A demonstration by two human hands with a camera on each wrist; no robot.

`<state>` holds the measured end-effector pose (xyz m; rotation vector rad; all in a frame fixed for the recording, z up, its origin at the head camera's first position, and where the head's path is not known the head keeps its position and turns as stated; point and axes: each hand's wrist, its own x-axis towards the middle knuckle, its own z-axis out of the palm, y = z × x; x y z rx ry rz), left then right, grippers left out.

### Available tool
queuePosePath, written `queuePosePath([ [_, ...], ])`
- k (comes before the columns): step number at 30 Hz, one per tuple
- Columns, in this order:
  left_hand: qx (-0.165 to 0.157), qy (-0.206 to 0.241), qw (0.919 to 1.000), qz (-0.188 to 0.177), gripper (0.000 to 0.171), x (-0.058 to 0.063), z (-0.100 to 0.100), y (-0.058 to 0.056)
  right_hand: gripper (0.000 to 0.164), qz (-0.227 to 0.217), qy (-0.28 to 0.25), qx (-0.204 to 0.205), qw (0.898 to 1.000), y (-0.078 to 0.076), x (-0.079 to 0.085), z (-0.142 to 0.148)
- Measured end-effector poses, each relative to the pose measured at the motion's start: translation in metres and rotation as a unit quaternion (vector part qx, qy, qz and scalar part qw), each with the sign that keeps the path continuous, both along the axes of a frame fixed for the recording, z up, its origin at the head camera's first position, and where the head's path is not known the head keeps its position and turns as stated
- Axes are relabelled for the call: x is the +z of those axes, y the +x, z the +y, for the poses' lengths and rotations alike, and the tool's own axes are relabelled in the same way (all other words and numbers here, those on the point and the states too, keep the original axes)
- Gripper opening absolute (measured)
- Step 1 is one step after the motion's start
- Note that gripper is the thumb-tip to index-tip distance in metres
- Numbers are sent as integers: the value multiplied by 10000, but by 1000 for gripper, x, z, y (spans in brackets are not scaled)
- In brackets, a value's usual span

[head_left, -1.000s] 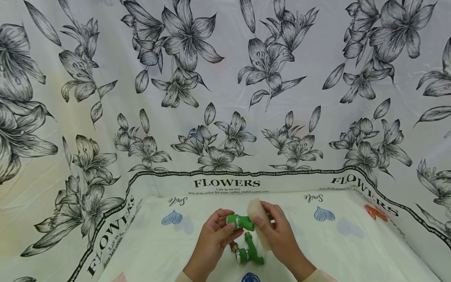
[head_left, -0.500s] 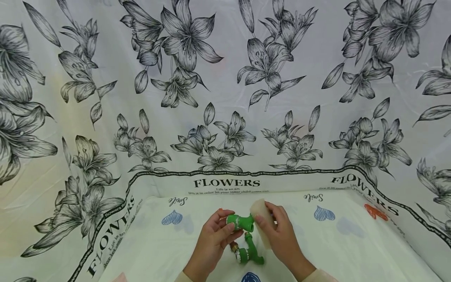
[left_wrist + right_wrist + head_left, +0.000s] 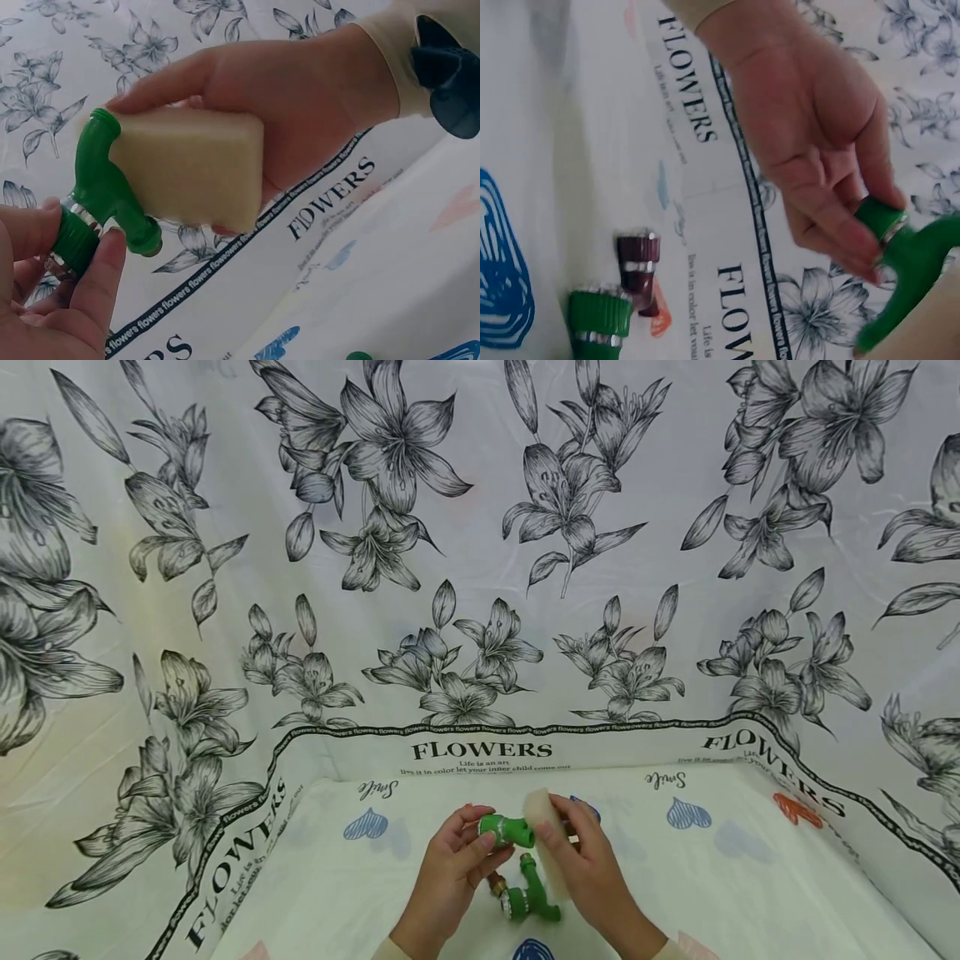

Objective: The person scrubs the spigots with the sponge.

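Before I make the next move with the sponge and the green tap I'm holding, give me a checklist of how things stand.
1. Left hand gripping the held green tap by its knob: ok.
2. Right hand holding the sponge: ok.
3. Sponge touching the held green tap: cannot tell; they overlap in the left wrist view, but contact is unclear.
4. Second green tap lying on the cloth, clear of both hands: ok.
5. Maroon tap apart from the second green tap: cannot tell; they overlap in view.
6. A hand free for another tap: not ok; both are occupied.
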<state>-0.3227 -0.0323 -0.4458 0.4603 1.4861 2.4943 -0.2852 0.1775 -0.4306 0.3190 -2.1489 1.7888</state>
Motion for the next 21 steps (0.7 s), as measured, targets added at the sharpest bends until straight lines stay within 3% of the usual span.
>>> queuePosePath([
  [6,46,47,9999,-101,37,-2,3,-1,37,6,-477,450,9978,9,12,-5],
  [11,-53,-719,9974,90,40,-3,6,-1,38,296,-427,104,9986,10,15,-9],
  [15,-117,-1503,9880,351,42,-2,12,3,42,531,-115,-16,9985,10,13,-13],
  [21,-241,-1716,9833,552,40,0,21,13,53,1054,656,-327,9917,11,7,-15],
])
